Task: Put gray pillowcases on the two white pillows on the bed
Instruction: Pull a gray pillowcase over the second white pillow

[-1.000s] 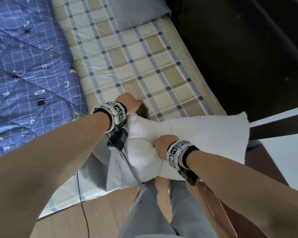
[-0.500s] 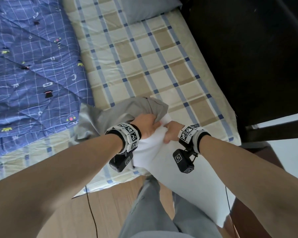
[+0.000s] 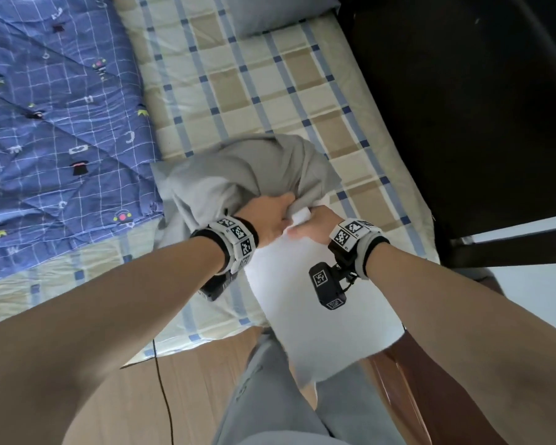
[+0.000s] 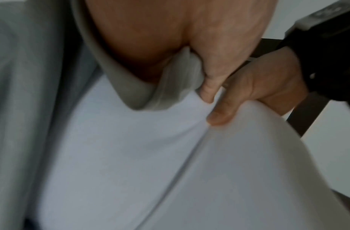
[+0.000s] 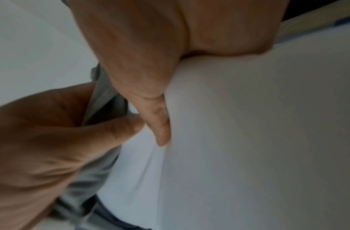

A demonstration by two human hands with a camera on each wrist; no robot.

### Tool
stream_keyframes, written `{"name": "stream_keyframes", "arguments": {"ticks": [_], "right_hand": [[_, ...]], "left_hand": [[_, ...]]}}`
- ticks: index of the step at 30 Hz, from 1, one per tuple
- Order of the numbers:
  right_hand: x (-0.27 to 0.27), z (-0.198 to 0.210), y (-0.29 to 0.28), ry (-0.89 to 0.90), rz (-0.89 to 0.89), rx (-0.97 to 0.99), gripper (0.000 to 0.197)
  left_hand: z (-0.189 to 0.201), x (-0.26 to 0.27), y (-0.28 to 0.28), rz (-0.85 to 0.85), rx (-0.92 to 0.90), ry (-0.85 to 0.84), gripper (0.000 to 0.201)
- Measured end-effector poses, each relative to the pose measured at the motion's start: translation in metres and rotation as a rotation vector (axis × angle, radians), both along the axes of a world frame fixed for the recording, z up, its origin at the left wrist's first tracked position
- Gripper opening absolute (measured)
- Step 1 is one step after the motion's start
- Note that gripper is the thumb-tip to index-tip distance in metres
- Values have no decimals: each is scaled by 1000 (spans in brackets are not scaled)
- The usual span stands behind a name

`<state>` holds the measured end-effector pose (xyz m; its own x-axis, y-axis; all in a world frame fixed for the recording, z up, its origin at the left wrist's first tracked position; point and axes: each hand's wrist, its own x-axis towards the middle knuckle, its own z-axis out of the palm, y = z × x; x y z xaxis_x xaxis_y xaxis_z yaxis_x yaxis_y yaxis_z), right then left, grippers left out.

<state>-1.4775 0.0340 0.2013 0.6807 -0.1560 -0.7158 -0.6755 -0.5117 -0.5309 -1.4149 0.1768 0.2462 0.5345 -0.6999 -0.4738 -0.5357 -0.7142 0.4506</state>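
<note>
Head view shows the left hand (image 3: 272,216) clenched on the bunched mouth of the gray case (image 3: 247,175), while the right hand (image 3: 315,224) grasps the far end of the white pillow (image 3: 318,316) just beside it. The pillow hangs off the near edge of the bed (image 3: 270,91), its near end against the person's legs, likely so the far corner can be fed into the opening that the left hand holds up. Left wrist view confirms the gray hem pinched under the left thumb, touching the pillow. A second, already gray pillow (image 3: 280,11) lies at the far end. Compared with half a second ago, the case stands fuller and higher, and the hands sit closer together.
</note>
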Motion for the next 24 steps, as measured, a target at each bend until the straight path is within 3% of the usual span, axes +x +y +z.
{"name": "stream_keyframes", "arguments": {"ticks": [4,9,11,13,15,17,20,24], "right_hand": [[3,-5,-8,26,-46,18,54],[-1,-37,-26,29,36,-85,34],[-3,-57,-37,42,43,-152,25],[0,-73,-49,54,37,-197,30],[9,-83,-64,50,32,-222,50],[22,-92,-83,-13,4,-250,65],[40,-103,-107,-97,32,-335,69],[53,-116,-125,-56,192,-466,44]], "left_hand": [[-6,13,-13,35,6,-44,17],[-53,-4,-27,75,-17,40,9],[-72,-7,-33,171,-16,61,18],[-86,-4,-40,314,-36,70,19],[-98,0,-48,388,-59,103,15],[-107,3,-53,395,-67,178,16],[-119,4,-58,339,-47,238,13],[-130,-1,-67,289,-22,186,16]]}}
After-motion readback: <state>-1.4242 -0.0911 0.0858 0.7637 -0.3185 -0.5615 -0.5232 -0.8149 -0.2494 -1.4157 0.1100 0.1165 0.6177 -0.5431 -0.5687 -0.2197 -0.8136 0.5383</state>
